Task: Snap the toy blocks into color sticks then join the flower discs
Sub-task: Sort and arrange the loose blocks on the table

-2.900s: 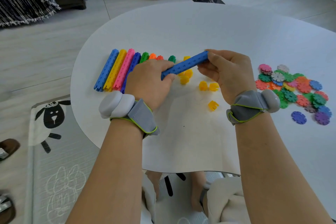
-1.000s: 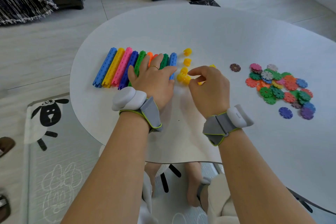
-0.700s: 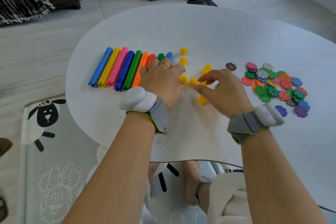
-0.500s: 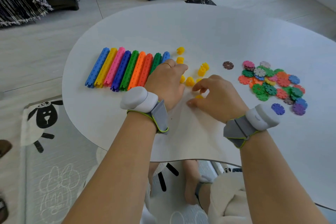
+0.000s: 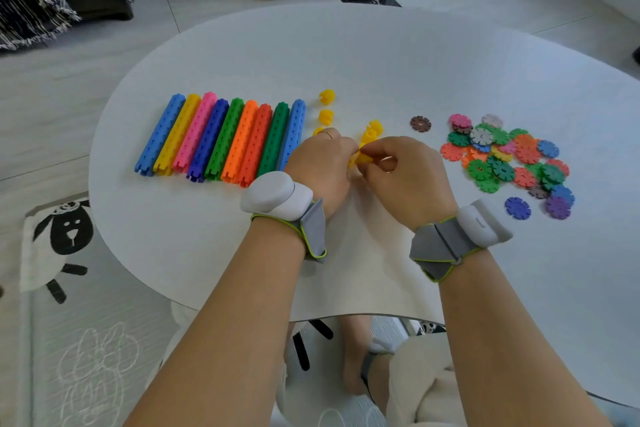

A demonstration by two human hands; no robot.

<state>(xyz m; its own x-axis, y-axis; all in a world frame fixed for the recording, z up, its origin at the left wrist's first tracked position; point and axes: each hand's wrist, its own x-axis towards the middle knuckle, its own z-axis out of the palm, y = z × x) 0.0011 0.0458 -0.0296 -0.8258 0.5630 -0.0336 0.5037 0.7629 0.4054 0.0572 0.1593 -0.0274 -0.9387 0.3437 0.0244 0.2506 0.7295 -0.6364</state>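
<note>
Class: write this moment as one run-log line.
left hand: pinches yellow blocks | right hand: pinches yellow blocks | color sticks: nine in row | flower discs: loose pile

One head-worn wide-angle camera is looking forward and steeply downward, sitting close over the near tabletop point(image 5: 381, 55) edge.

Both forearms, bare, extended fwd from the bottom of the view & angled in toward each other, w/ a grey strap point(image 5: 311, 229) & white pod point(image 5: 273, 196) on each wrist. L hand point(image 5: 320, 163) sat knuckles-up, fingers curled in toward the right & tips pinching the yellow blocks point(image 5: 363, 159), w/ a thin ring point(image 5: 325, 133) on one finger. R hand point(image 5: 407, 173) was just beside it, back of hand up, thumb & index pinched on the same yellow blocks, other fingers curled under.
</note>
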